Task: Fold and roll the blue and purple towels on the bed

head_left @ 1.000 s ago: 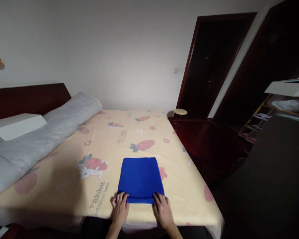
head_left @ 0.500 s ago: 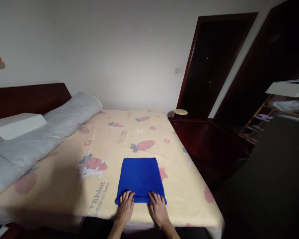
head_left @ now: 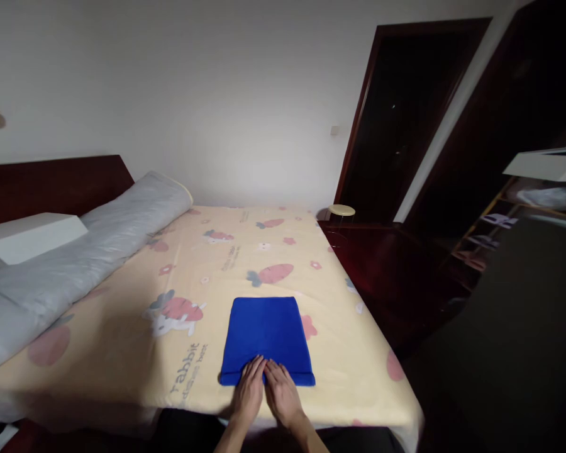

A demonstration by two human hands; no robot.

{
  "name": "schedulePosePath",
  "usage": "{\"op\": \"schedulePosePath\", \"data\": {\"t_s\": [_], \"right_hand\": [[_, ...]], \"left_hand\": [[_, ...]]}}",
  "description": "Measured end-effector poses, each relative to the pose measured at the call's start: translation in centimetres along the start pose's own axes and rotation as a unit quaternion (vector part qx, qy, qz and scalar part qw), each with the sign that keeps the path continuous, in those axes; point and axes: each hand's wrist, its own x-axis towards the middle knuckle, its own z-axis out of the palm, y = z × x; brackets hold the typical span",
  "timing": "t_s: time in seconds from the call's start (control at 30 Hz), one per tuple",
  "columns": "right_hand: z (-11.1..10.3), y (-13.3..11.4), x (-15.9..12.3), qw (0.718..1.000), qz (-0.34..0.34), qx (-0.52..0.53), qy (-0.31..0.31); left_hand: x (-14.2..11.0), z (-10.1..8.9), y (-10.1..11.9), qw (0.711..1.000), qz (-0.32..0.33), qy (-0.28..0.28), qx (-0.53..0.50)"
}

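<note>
Pressing down from above, both hands meet at the near edge of a folded blue cloth (head_left: 266,327), head view. Left hand (head_left: 251,385) and right hand (head_left: 282,389) side by side, just off the middle of that edge, index fingers all but touching. Fingers of each are fairly straight, held close together and pointing away from the wearer, tips resting on the cloth. Whether the thumbs pinch anything underneath: cannot tell, partly hidden.

Cloth lies flat, roughly square, a narrow turned band (head_left: 304,379) along the near side; both ends of the band show beyond the hands. It sits near the close edge of a bed, on a pale yellow sheet (head_left: 349,371) printed with carrots, rabbits and flowers. Printed lettering, "rabbit", to its left; a pink flower print just beside its right side.

Further off on the left, a long grey roll of bedding (head_left: 113,229) spans the bed before a dark headboard (head_left: 51,185), a white box (head_left: 40,234) against it. Beyond the far right corner: round-topped stool (head_left: 341,210), dark door (head_left: 417,107).
</note>
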Motion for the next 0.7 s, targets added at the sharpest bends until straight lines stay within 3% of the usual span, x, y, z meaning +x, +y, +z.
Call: {"op": "schedulePosePath", "data": {"t_s": [0.1,0.2,0.3,0.43,0.57,0.7], "right_hand": [[-0.3,2.0,-1.0,0.999,0.029,-0.042,0.017],[-1.1,5.0,-2.8,0.992,0.062,-0.094,0.050],[-1.3,6.8,-4.0,0.987,0.072,-0.127,0.071],[-0.2,5.1,-2.7,0.991,0.057,-0.110,0.055],[0.8,1.2,0.1,0.999,0.019,-0.022,-0.022],[0.3,1.2,0.2,0.999,0.035,-0.001,-0.027]], "left_hand": [[-0.9,-0.2,-2.3,0.999,0.021,0.011,0.028],[-2.2,-0.9,-5.0,0.995,-0.032,0.036,0.082],[-2.8,-1.3,-6.1,0.986,-0.086,0.058,0.133],[-1.6,-0.8,-3.9,0.985,-0.070,0.074,0.140],[0.3,-0.2,-1.3,0.998,0.025,0.010,0.049],[0.0,-0.8,-2.6,0.999,0.041,-0.005,0.025]]}}
